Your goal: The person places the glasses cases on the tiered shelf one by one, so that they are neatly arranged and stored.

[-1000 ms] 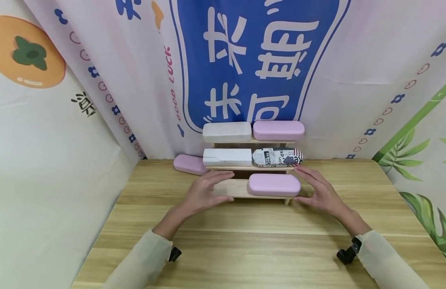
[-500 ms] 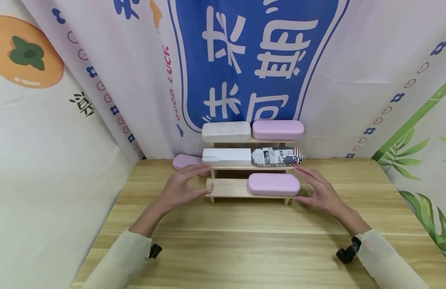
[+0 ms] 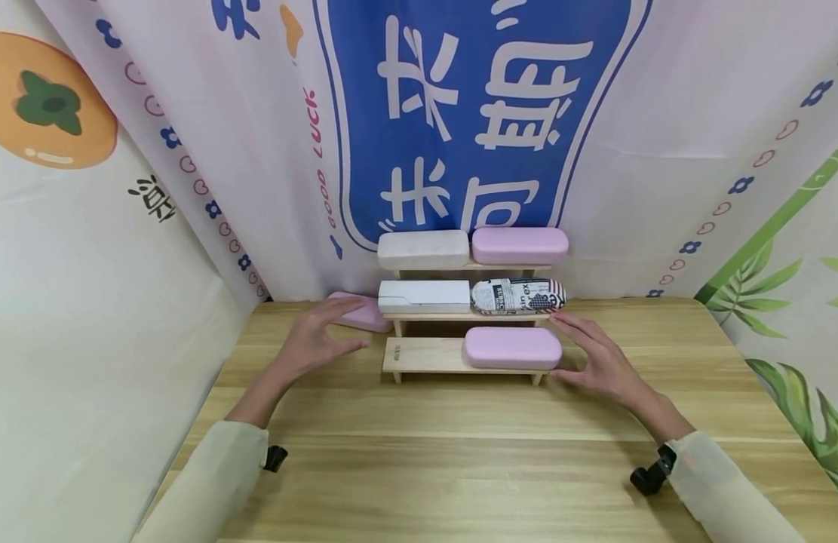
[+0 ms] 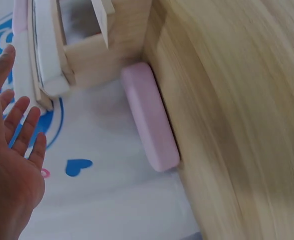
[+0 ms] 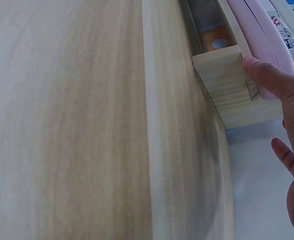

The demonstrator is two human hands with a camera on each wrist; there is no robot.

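A wooden three-tier stand point(image 3: 422, 354) holds several glasses cases. A lilac glasses case point(image 3: 514, 348) occupies the right half of its lowest shelf. My right hand point(image 3: 598, 362) is at the stand's right end; in the right wrist view its thumb point(image 5: 262, 70) touches the shelf's edge beside that case. My left hand point(image 3: 310, 343) hovers left of the stand, fingers spread and holding nothing. Behind it, another lilac glasses case point(image 4: 149, 115) lies on the table at the back, partly covered by the hand in the head view.
The middle shelf bears a white case point(image 3: 424, 297) and a newsprint-patterned case point(image 3: 520, 296). On the top shelf are a grey-white case point(image 3: 422, 250) and a pink case point(image 3: 520, 246). A printed curtain point(image 3: 663, 188) hangs right behind the wooden table point(image 3: 459, 467).
My left hand has moved left, off the front of the lowest shelf, to near the lilac case on the table. The right hand and the cases stay in place.
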